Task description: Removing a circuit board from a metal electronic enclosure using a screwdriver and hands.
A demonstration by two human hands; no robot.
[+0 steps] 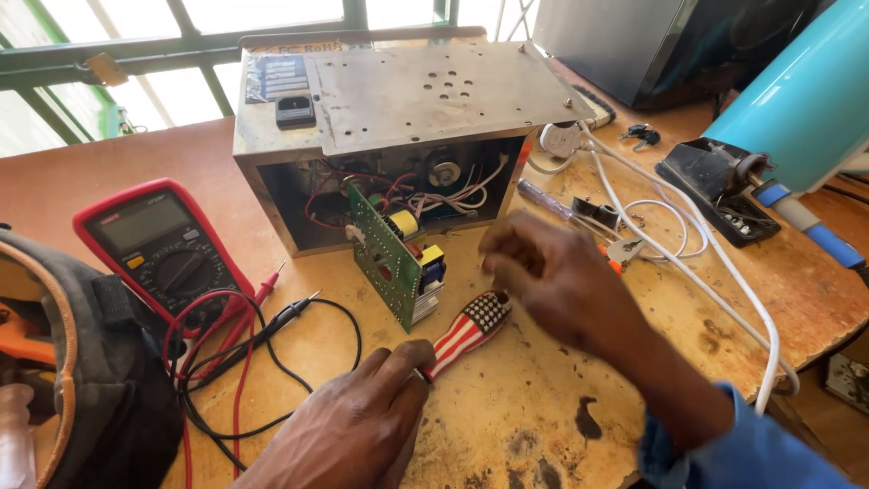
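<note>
Nearest the lens, the left hand (358,426) lies knuckles-up on the scratched orange-brown wooden table (507,426), its fingers folded onto the near end of a screwdriver with a striped and starred red, white and blue handle (471,331); the grip is closed on that tool, whose shaft is hidden beneath the fingers. The handle lies flat, pointing away and rightward, and its far end sits just under the right hand (552,272). That hand hovers above the table, blurred, fingers loosely curled and holding nothing that can be made out; a blue sleeve (733,453) covers its forearm.

Just beyond the handle, a green circuit board with yellow and blue components (398,263) stands tilted on edge, tethered by red and white wires to the open front of a worn grey metal casing (398,100). Left of the hands, a red digital multimeter (158,244) lies face up, its red and black test leads (253,335) looping across the table toward the left wrist. A dark grey bag with tan trim (81,362) fills the lower left corner.

To the right, a white cable (715,281) trails past the right hand to the table's edge, near a purple-handled screwdriver (543,199) and a black soldering-iron stand (720,190). A turquoise rounded body (806,100) rises behind it.
</note>
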